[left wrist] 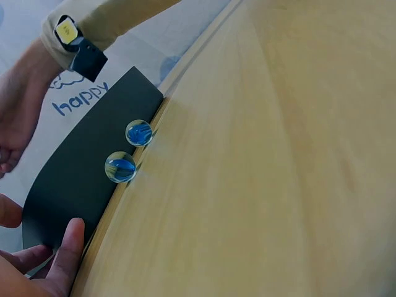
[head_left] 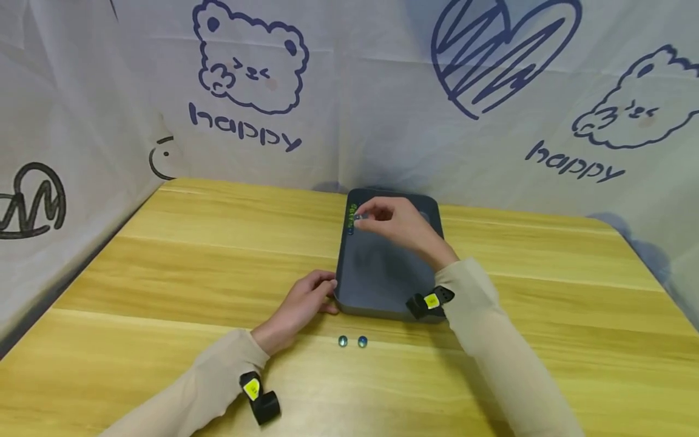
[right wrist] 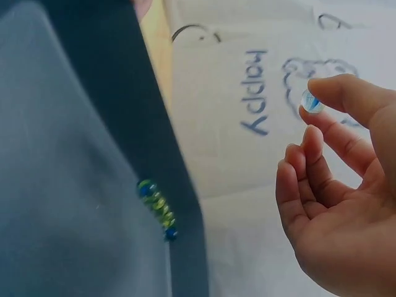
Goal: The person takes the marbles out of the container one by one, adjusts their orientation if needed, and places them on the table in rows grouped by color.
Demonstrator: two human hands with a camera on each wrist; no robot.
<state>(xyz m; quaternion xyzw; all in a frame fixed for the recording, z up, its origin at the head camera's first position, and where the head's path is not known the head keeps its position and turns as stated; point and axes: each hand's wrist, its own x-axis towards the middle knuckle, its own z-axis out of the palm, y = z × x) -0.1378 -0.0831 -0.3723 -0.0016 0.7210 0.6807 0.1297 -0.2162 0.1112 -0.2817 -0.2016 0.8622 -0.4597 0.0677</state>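
Above the far left part of a dark grey tray (head_left: pixel 382 279), my right hand (head_left: pixel 401 224) pinches a clear glass marble (right wrist: pixel 312 102) with a blue swirl between thumb and index finger. The other fingers of that hand are bent and hold nothing. Inside the tray, several green and blue marbles (right wrist: pixel 159 204) lie in a row against the left wall. My left hand (head_left: pixel 303 303) rests on the table at the tray's near left corner, its fingertips touching the outer wall.
Two glass marbles, one on the left (head_left: pixel 343 341) and one on the right (head_left: pixel 363 342), lie on the wooden table (head_left: pixel 218 267) in front of the tray. A white cloth (head_left: pixel 349 121) with drawings hangs behind the table and along its left side.
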